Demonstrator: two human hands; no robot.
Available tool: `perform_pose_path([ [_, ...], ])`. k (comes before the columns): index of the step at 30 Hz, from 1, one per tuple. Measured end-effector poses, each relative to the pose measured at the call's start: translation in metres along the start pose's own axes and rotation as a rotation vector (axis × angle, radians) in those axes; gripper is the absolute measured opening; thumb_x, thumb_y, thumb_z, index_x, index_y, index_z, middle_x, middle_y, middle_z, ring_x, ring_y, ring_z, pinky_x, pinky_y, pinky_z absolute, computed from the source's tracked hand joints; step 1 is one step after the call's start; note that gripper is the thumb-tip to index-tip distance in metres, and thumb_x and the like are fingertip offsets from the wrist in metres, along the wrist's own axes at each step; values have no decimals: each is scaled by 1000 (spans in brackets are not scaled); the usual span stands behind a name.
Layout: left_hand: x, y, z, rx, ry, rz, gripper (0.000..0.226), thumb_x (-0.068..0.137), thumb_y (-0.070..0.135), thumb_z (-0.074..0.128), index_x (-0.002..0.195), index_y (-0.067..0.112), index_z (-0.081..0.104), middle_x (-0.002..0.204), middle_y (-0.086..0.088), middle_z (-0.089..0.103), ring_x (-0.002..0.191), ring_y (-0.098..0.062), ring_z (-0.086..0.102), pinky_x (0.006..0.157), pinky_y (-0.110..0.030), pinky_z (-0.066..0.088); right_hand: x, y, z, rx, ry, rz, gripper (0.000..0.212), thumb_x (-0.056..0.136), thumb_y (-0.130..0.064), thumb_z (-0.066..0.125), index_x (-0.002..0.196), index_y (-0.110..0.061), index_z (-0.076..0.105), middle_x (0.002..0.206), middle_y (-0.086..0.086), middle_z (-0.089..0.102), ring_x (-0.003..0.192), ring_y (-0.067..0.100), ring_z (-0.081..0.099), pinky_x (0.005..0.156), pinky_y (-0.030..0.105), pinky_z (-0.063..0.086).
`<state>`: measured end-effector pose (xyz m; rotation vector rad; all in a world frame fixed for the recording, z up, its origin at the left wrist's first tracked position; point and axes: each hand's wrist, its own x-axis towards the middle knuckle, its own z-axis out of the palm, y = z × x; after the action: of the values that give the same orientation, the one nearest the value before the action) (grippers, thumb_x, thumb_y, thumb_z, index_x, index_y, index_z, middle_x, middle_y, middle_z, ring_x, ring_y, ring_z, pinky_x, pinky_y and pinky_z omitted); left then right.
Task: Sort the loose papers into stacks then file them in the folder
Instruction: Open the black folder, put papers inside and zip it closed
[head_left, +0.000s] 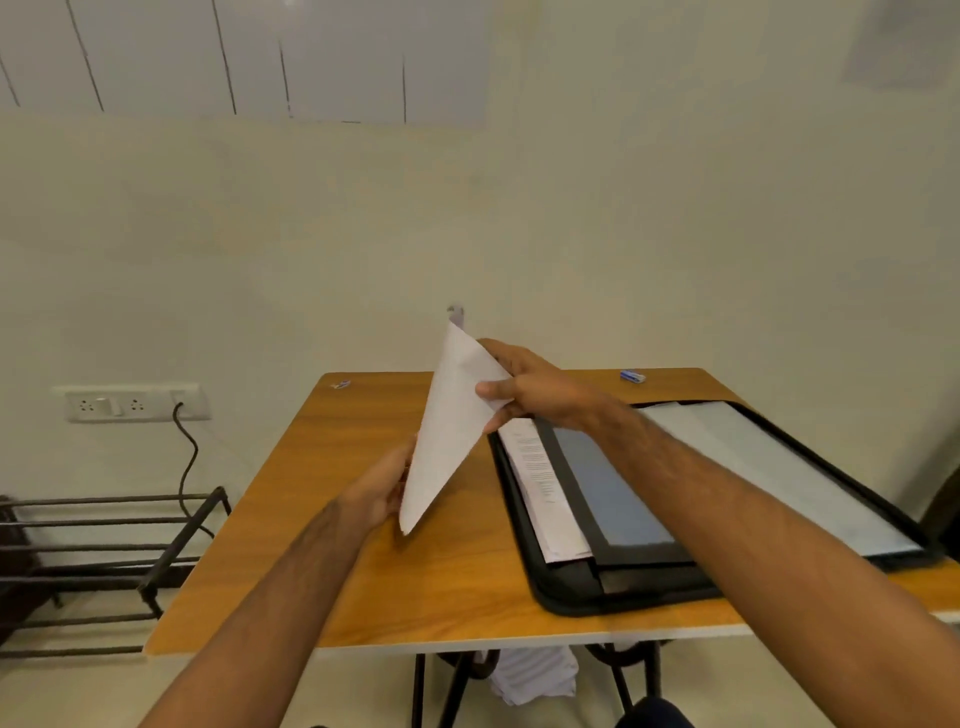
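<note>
White paper sheets (449, 426) held upright above orange wooden table (363, 571), between both hands. Right hand (535, 389) at 2 o'clock of sheets, thumb in front, fingers behind, pinching upper edge. Left hand (387, 480) at 8 o'clock, fingers curled around lower edge. Open black zip folder (571, 592) flat on table at 4 o'clock of sheets, printed pages (543, 486) tucked in its left pocket. Small blue-white eraser (632, 375) at table's far edge

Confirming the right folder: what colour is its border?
Black border on the folder, open on the table; head view shows it.
</note>
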<state>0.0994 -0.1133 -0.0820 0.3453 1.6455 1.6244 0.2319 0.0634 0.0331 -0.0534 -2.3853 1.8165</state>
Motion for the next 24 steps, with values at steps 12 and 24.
perform_pose_path([
  [12,1,26,55,-367,-90,412,38,98,12,57,135,18,55,124,-11,69,106,-32,69,85,-48,58,-67,15,-59,110,289,206,41,99,0,56,136,-11,45,130,17,63,106,34,71,70,39,65],
  [24,-12,25,-14,254,1,75,30,97,0,55,122,17,55,116,-12,67,97,-31,68,69,-38,63,-61,109,-43,-828,276,601,68,94,-44,63,149,-11,41,153,14,41,138,32,43,112,46,40],
])
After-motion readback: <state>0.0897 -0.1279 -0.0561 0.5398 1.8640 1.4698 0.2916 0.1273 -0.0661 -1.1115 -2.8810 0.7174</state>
